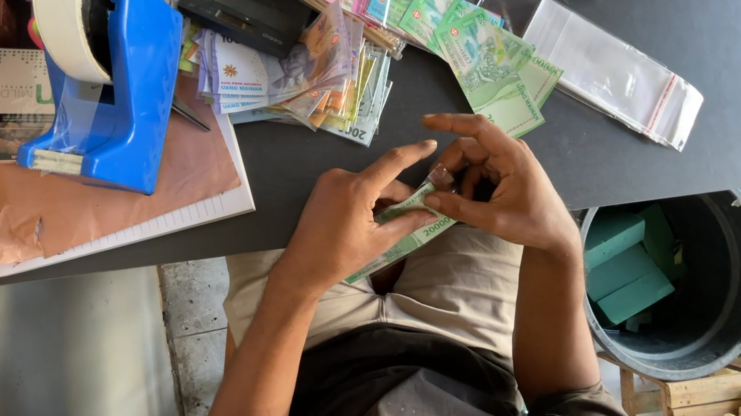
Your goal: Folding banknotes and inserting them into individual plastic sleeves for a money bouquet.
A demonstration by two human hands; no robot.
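The green banknote sits at the near tabletop edge, above the lap, pinched in both grips: the left hand presses thumb and fingers on its folded end, while the right hand nips it at about 3 o'clock, other fingers spread. Judged from this, even pressure along the fold would keep the crease straight. At 12 o'clock lie more green banknotes; at 10 o'clock stands a blue tape dispenser.

Two hands are seen, the left hand and the right hand, with one green banknote between them. One blue tape dispenser, one notebook, one dark bucket and three green blocks inside it are counted.
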